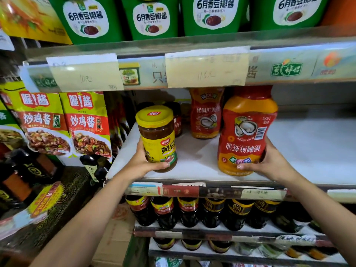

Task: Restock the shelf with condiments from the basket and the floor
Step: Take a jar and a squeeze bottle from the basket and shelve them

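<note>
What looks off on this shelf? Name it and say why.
The orange-and-red plastic oyster sauce bottle in the right hand, at the front of the white shelf, is inverted: its label text reads upside down, while the matching bottle behind it reads upright. The yellow-lidded glass jar in the left hand has its label upright.

The top shelf [192,38] carries a row of green tubs [152,18] with white oval labels. Along its front edge runs a printed strip [289,68], with pale paper price tags [206,70] fixed over it, handwritten and faint. The middle shelf [317,147] is a white board with a worn label rail [181,190] on its front. Beneath it, the lower shelf [212,231] holds a row of dark bottles [210,214]. At left hang red and yellow-green sauce pouches [86,122], with brown-labelled bottles [28,170] below them. A cardboard box [115,237] sits low beside the shelving. The light is even and soft.
</note>
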### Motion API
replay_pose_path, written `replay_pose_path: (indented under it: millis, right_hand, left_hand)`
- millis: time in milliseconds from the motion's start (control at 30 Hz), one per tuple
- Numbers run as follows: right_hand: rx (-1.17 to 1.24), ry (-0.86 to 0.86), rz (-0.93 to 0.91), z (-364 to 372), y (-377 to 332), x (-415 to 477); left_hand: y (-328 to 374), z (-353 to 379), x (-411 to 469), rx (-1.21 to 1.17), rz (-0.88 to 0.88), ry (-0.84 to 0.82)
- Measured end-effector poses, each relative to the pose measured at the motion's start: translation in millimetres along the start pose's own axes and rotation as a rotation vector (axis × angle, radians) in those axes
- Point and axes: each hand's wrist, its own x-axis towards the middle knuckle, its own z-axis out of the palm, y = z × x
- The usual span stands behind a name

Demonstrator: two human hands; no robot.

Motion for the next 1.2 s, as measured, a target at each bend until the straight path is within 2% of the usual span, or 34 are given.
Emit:
replay_pose_path:
  millis: [100, 167, 333, 500, 733, 1200]
  right_hand:
    - [0.016, -0.008, 0.018, 0, 5, -4]
    - [0.009, 0.000, 0.031, -1, 5, -4]
    - [-0.068, 0.021, 0.041, -3, 4, -2]
    - [-0.089, 0.013, 0.052, -3, 3, -2]
    - [-0.076, -0.006, 0.064, 4, -4, 1]
    - [-0.058, -0.135, 0.010, 94, -31, 49]
  left_hand:
    - [0, 8, 0, 0.089, 0.048, 0.179]
    - [2, 4, -1, 0.075, 0.053, 0.183]
    - [0, -9, 1, 0.067, -0.012, 0.038]
    - [0, 4, 1, 0.116, 0.046, 0.243]
    - [3, -23, 3, 0.111, 0.016, 0.063]
    - [-4, -72, 7, 0.003, -0.072, -0.004]
